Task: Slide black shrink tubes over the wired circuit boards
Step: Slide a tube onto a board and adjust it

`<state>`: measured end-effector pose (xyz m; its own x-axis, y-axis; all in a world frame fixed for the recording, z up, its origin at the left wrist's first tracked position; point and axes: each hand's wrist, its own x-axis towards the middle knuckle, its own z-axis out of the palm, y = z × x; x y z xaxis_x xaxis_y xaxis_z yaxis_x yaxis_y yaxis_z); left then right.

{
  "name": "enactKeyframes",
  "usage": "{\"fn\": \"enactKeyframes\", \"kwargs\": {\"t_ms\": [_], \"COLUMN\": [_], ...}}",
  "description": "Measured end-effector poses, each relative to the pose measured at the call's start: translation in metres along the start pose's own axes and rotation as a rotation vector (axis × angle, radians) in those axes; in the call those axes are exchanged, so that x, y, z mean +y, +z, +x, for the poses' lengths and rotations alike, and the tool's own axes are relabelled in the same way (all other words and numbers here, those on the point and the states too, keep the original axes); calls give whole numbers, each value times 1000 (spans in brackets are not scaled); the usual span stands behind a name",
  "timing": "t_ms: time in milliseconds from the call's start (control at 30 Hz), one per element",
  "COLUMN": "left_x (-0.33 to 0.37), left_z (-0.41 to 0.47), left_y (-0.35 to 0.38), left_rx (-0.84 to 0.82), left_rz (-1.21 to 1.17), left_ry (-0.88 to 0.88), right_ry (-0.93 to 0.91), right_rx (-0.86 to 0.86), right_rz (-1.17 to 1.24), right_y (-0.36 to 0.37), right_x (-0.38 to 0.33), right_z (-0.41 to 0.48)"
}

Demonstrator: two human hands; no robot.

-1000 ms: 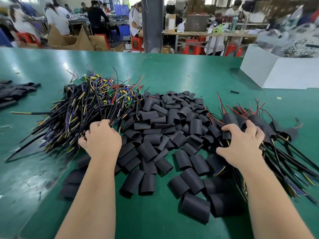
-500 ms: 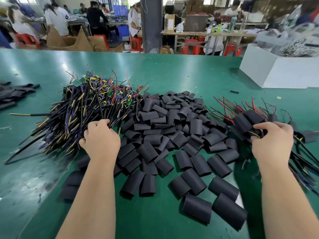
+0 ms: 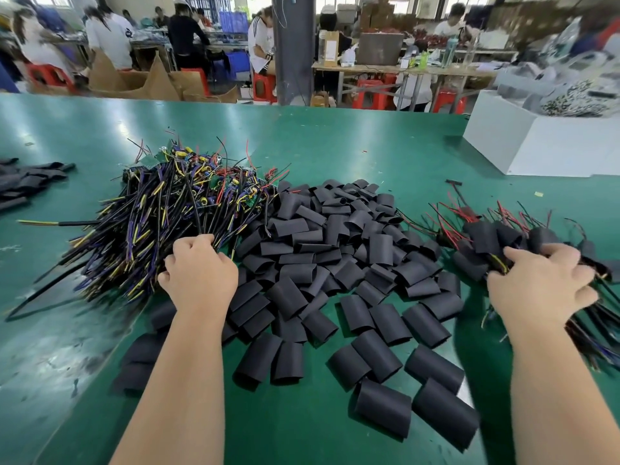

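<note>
I see my left hand (image 3: 201, 273) curled round wires at the near edge of the wired circuit boards (image 3: 174, 209), centre left of the frame. My right hand (image 3: 540, 283) grips a bundle of sleeved boards (image 3: 483, 233) at the right edge. The black shrink tubes (image 3: 335, 256) lie heaped between them on the green table (image 3: 369, 146).

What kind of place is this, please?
Probably a factory assembly hall: a long green worktable holds piles of wired boards and black tubes, and other workers work at benches behind.

Both bare forearms stretched forward and apart, left hand (image 3: 201, 273) clenched knuckles-up, right hand (image 3: 540, 283) turned outward, fingers (image 3: 523, 255) curled
</note>
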<state>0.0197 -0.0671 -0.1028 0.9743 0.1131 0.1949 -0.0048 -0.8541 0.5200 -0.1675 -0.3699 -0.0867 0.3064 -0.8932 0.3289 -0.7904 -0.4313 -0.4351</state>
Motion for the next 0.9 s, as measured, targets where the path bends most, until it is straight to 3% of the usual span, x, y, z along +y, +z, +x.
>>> {"fn": "enactKeyframes", "kwargs": {"t_ms": [100,200,300,400,667,767,900], "left_x": [1,1,0,-2,0,0,1], "left_z": [0,-1,0,2,5,2,3], "left_y": [0,-1,0,1,-1,-2,-2], "left_rx": [-2,-4,-14,-19,152,232,259], "left_rz": [-9,-16,-35,-96,-164,-247,-500], "left_ry": [-2,8,23,43,151,188,101], "right_ry": [-206,-343,-301,-248,-328,-313,-334], "right_rx": [47,-138,-370,-452,-619,-596,-374], "right_rz": [154,208,114,52,287,391,434], "right_y": [-6,2,24,40,59,54,37], "right_x": [-13,-27,-42,-55,-102,-110,-103], "right_z": [-16,-35,-47,-48,-61,-67,-63]}}
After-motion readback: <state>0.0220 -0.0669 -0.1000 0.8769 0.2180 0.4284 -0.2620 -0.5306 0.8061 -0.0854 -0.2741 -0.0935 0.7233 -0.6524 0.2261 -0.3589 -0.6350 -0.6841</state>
